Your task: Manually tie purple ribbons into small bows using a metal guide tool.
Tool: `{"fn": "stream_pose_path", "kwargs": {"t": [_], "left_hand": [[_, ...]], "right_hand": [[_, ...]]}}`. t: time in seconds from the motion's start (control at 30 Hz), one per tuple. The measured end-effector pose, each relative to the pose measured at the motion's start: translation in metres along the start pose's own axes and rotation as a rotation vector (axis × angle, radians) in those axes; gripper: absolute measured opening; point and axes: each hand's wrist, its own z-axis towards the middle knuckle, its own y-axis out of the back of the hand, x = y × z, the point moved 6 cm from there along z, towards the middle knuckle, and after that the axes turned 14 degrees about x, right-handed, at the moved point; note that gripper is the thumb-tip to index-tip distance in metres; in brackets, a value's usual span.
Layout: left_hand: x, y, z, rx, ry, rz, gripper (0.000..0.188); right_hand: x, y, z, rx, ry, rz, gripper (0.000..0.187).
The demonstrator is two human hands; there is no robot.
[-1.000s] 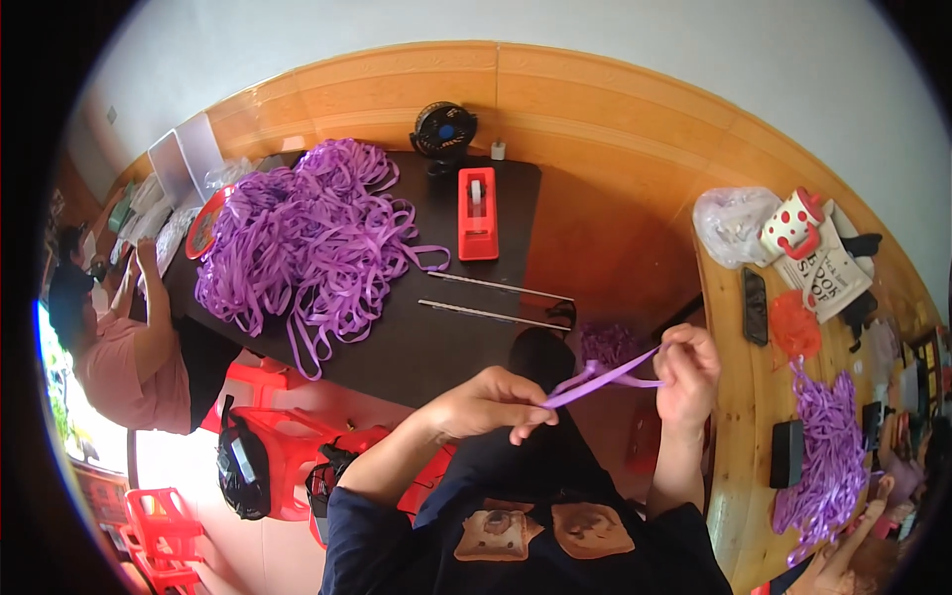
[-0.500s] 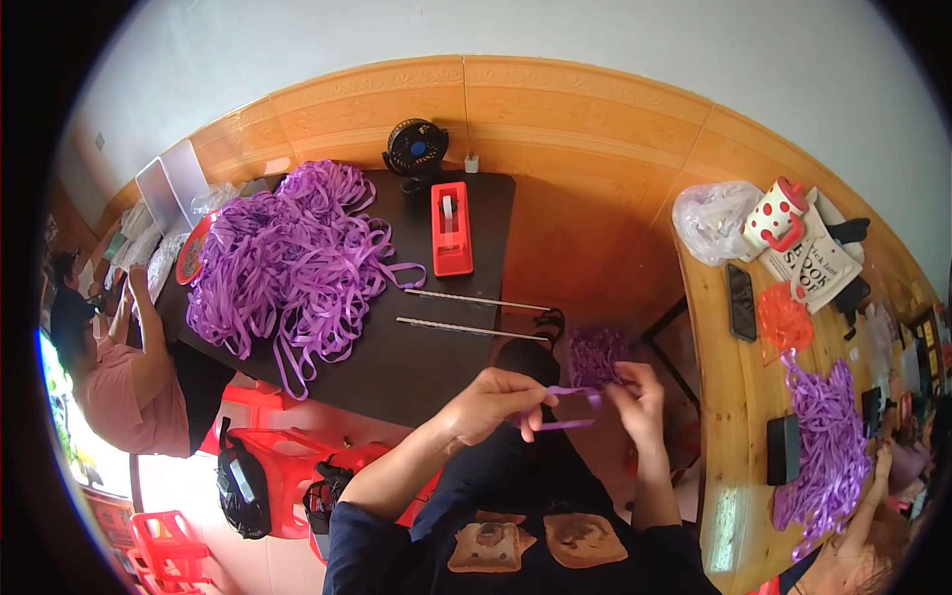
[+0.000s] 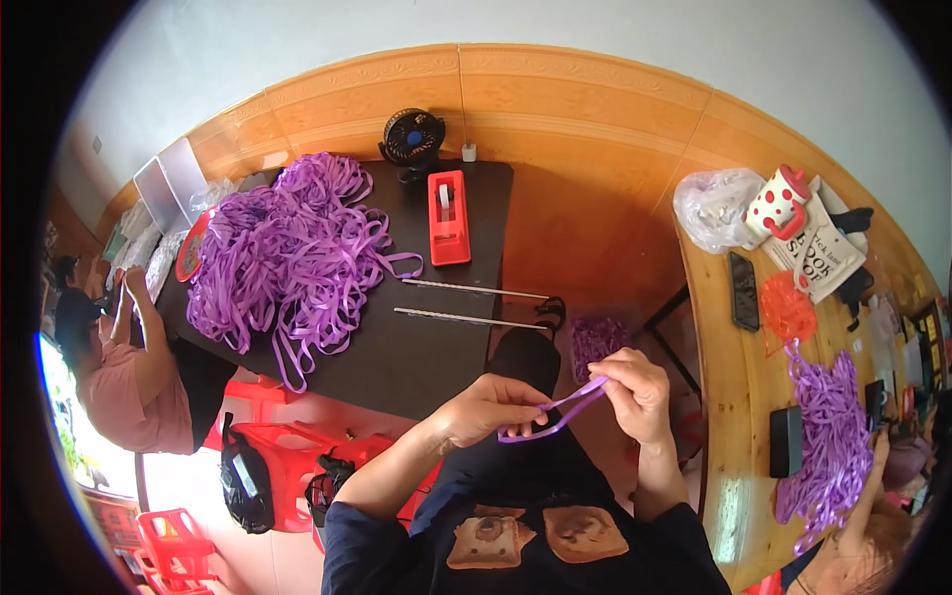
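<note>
A loop of purple ribbon [image 3: 561, 420] stretches between my two hands above my lap. My left hand [image 3: 488, 411] pinches its left end, with the thumb on top and the fingers curled beneath. At the other end my right hand [image 3: 635, 391] grips the ribbon between thumb and fingers. Left of my hands, a big tangled heap of purple ribbons [image 3: 283, 253] covers much of the dark table [image 3: 397, 372]. Two thin pale rods [image 3: 471, 318] jut from that table's right edge. More purple ribbons [image 3: 598, 342] lie low down, beyond my right hand.
A red tape dispenser [image 3: 449, 223] and a black fan [image 3: 413, 139] stand on the dark table. The wooden table [image 3: 729, 397] at right bears a phone [image 3: 743, 291], a polka-dot mug [image 3: 776, 205] and another ribbon pile [image 3: 825, 436]. People work at far left and far right. Red stools [image 3: 283, 461] stand at lower left.
The ribbon was slack and spread near my left fingers; now it is drawn into a narrow loop between both hands. My right hand has turned and risen slightly.
</note>
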Motion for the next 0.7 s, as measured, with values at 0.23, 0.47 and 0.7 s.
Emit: {"fn": "stream_pose_path", "kwargs": {"t": [0.23,0.47,0.7], "left_hand": [[-0.008,0.003,0.004,-0.093,0.029,0.128,0.016],[-0.02,-0.007,0.001,-0.052,-0.044,0.232,0.013],[-0.036,-0.019,-0.008,-0.056,-0.17,0.663,0.013]], "right_hand": [[0.008,-0.016,0.001,0.285,-0.04,0.143,0.045],[0.028,-0.039,0.007,0.217,0.202,-0.186,0.032],[0.061,-0.05,0.003,0.276,0.392,-0.682,0.023]]}}
